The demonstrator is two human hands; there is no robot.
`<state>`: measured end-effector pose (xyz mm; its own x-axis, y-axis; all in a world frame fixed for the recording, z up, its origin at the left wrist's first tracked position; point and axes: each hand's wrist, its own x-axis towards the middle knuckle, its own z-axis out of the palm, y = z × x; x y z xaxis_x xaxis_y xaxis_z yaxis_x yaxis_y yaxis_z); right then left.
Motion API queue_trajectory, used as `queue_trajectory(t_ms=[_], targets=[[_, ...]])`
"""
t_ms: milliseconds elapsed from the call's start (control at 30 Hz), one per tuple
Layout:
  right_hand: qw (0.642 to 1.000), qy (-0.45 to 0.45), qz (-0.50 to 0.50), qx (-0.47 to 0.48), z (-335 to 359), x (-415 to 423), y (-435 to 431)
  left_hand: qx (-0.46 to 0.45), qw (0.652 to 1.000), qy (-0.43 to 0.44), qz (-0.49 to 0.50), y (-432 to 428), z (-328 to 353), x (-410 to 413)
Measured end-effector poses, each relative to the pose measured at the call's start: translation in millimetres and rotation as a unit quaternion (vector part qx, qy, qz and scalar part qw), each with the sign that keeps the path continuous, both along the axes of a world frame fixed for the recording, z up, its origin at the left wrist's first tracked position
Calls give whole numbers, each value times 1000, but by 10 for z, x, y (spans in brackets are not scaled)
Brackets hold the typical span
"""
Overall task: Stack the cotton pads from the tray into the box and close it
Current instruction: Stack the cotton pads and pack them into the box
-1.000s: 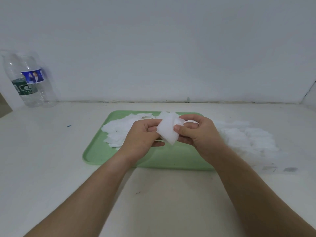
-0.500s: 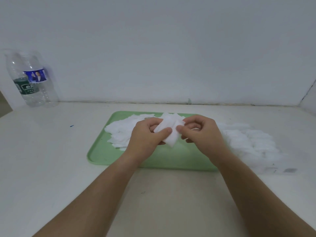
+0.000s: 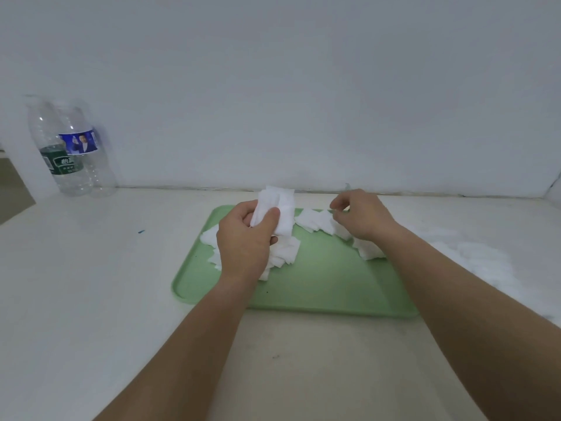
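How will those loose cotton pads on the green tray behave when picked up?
Probably floppy: the held pads curve in the grip of the left hand. Likely light, being thin. Overlapping loose pads on the tray may cling and lift together.

One green tray [image 3: 318, 287] sits on one tabletop [image 3: 91, 299]. There are two clear plastic bottles [image 3: 57, 153]. Two hands are in view, one left hand [image 3: 246, 238] and one right hand [image 3: 361, 217]. The cotton pads [image 3: 315, 221] are too many to count: one small stack [image 3: 279, 205] in the left hand, a few loose clusters on the tray, and one heap [image 3: 479, 259] off it.
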<state>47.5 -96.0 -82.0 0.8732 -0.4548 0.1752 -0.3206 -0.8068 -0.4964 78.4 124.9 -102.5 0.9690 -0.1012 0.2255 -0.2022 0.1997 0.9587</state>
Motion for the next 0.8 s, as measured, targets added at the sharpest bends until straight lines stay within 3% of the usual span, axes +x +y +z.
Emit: queue_trajectory(t_ms=[167, 367, 500, 633, 700, 800], targets=[[996, 88, 27, 0, -29, 226, -39, 6, 1000, -14, -1, -37, -7, -17], [995, 97, 31, 3, -111, 287, -96, 7, 1000, -27, -5, -59, 17, -44], [999, 29, 33, 6, -82, 207, -75, 8, 999, -31, -6, -50, 18, -40], [994, -82, 28, 72, -1, -24, 37, 8, 1000, -26, -9, -33, 20, -42], [977, -154, 30, 148, 68, -206, 142, 8, 1000, -21, -11, -33, 23, -50], [919, -229, 71, 314, 173, -470, 316, 19, 1000, -14, -15, -37, 24, -69]])
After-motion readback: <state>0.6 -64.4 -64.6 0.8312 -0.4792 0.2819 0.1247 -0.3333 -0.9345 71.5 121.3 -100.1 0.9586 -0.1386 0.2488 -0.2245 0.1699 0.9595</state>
